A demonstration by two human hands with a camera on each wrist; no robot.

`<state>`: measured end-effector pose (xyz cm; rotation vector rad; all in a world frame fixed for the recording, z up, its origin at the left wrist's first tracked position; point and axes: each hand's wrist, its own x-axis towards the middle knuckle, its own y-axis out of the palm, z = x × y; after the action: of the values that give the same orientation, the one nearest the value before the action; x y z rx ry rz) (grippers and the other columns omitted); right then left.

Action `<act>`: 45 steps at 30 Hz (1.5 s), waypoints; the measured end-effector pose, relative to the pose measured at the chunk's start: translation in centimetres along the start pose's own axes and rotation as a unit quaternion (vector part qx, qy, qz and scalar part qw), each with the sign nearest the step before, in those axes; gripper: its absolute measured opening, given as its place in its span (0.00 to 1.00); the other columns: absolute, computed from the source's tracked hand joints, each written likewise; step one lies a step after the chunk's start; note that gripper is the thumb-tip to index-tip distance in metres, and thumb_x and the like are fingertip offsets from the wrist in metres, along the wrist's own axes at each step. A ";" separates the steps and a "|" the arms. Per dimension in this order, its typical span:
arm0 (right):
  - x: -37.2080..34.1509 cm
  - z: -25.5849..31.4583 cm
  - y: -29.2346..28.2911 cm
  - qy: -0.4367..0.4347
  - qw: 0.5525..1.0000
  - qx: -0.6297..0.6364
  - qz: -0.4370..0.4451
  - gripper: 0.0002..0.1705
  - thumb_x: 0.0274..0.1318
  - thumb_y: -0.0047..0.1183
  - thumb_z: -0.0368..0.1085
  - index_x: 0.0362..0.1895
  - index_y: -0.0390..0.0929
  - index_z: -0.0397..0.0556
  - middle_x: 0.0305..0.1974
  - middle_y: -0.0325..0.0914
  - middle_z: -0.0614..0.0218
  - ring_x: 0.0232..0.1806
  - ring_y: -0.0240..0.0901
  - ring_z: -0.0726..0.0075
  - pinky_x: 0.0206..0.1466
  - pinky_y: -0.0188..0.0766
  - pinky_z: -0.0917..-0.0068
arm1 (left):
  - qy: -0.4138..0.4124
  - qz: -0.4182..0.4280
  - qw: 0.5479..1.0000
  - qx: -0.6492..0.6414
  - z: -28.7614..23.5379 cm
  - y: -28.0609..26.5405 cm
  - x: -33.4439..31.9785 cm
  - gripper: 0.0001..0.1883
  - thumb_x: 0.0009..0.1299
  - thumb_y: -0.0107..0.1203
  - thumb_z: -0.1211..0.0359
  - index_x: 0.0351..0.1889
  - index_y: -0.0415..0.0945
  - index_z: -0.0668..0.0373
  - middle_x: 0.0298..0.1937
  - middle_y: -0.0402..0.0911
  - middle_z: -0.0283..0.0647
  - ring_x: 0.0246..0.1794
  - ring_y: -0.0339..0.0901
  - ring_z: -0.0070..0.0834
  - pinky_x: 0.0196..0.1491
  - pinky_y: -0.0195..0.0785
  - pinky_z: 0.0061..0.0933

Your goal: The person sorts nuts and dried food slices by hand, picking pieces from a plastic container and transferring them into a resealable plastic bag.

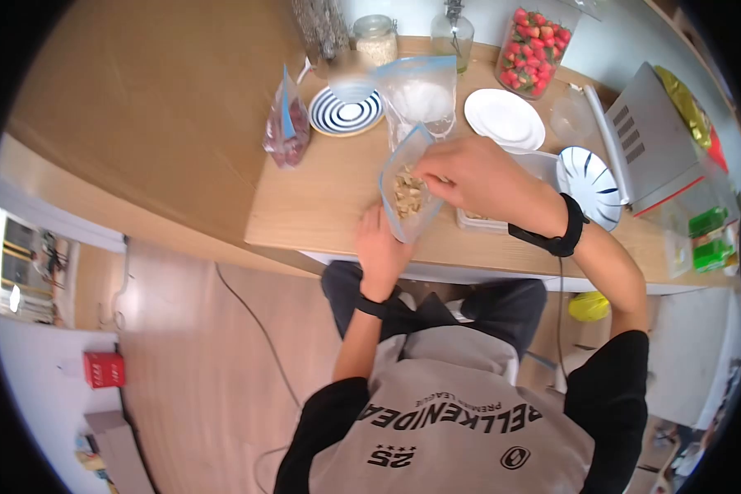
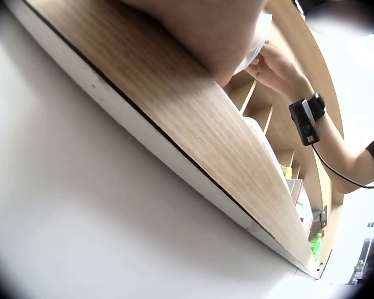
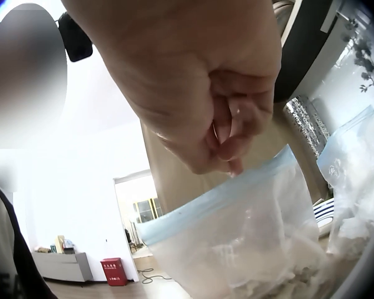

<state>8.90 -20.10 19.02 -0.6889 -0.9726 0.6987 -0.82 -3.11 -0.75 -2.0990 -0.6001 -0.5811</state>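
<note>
A clear zip bag (image 1: 420,224) with a pale blue top edge stands upright with its mouth open. Light-brown dried pieces (image 1: 407,193) lie inside it. My left hand (image 1: 380,251) grips the lower side of the bag near the table's front edge. At the bag's mouth is my right hand (image 1: 469,173), its fingers curled together. In the right wrist view, the right fingertips (image 3: 234,163) come right down to the blue edge, and no piece shows between them. Under my right forearm, a shallow white container (image 1: 482,222) is partly hidden.
Behind stand a bag of white contents (image 1: 424,103), a blue-ringed plate (image 1: 346,111), white plates (image 1: 502,119) and a tub of strawberries (image 1: 535,53). A bag of dark red pieces (image 1: 286,136) stands left; a striped dish (image 1: 589,185) and grey box (image 1: 642,136) are right.
</note>
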 end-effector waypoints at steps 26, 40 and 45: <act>-15.4 -4.6 3.0 0.319 0.932 -0.151 -0.084 0.11 0.69 0.54 0.40 0.42 0.85 0.49 0.34 0.83 0.56 0.38 0.81 0.44 0.37 0.76 0.52 | 0.032 -0.011 0.999 0.018 -1.6 0.1 0.5 0.26 0.62 0.71 0.68 0.58 0.79 0.65 0.52 0.85 0.55 0.53 0.81 0.61 0.56 0.74 0.52; -15.7 -3.8 3.5 0.291 0.930 -0.186 -0.124 0.13 0.69 0.54 0.42 0.38 0.85 0.49 0.31 0.82 0.62 0.36 0.82 0.51 0.35 0.77 0.55 | 0.022 -0.001 1.000 -0.003 -1.1 0.4 0.4 0.17 0.69 0.68 0.69 0.53 0.82 0.67 0.53 0.83 0.55 0.54 0.79 0.56 0.59 0.69 0.50; -16.0 -3.8 3.6 0.278 0.935 -0.184 -0.118 0.16 0.69 0.56 0.48 0.39 0.85 0.49 0.29 0.81 0.64 0.34 0.82 0.52 0.33 0.76 0.55 | 0.035 -0.013 0.999 0.002 -1.0 0.4 0.9 0.17 0.69 0.68 0.69 0.52 0.82 0.67 0.51 0.83 0.54 0.52 0.79 0.55 0.56 0.70 0.51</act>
<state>5.35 -31.23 6.94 -1.0108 -0.6426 0.0846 -0.10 -3.98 0.09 -2.0608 -0.5902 -0.6650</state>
